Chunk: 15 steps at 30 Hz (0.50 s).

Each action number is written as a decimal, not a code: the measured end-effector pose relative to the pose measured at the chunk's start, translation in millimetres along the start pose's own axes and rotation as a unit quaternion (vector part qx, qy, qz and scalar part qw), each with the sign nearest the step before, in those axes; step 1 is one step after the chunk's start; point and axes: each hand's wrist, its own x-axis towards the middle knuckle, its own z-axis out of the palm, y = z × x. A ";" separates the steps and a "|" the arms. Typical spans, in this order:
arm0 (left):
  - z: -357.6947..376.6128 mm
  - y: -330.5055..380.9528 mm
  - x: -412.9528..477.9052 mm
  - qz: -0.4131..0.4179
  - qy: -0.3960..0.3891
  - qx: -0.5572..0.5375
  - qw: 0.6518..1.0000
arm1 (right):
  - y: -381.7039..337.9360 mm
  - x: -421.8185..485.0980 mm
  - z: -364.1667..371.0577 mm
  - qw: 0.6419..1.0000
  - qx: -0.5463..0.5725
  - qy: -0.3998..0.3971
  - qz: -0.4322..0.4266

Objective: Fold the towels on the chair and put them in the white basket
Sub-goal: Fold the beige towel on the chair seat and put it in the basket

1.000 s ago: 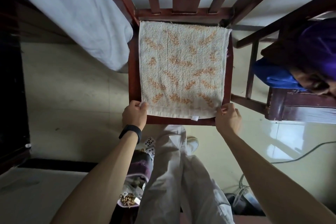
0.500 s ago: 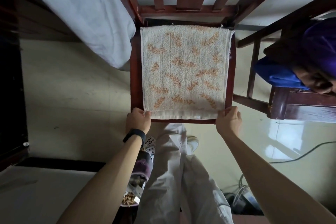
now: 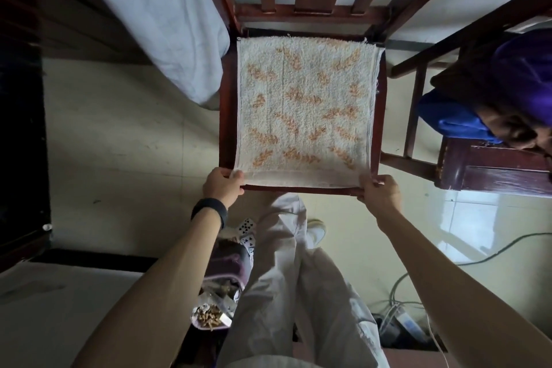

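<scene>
A cream towel (image 3: pixel 304 110) with orange leaf prints lies flat on the seat of a dark red wooden chair (image 3: pixel 228 116), covering nearly all of it. My left hand (image 3: pixel 222 185), with a black band on the wrist, pinches the towel's near left corner. At the near right corner my right hand (image 3: pixel 379 194) pinches the towel. Both corners sit at the seat's front edge. No white basket is in view.
A grey-white sheet (image 3: pixel 155 18) hangs at the left of the chair. At the right, blue and purple cloth (image 3: pixel 466 116) lies on a second wooden chair (image 3: pixel 490 170). Cables (image 3: pixel 412 302) lie on the pale floor at the lower right. Playing cards (image 3: pixel 246 233) and small clutter sit by my legs.
The towel's near edge, which hung over the seat front, now lies on the seat. Both hands keep hold of the near corners.
</scene>
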 end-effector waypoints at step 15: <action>-110.1 58.0 -191.4 0.101 -0.090 -0.196 0.971 | -54.2 -155.7 -147.2 0.961 0.227 -0.079 -0.135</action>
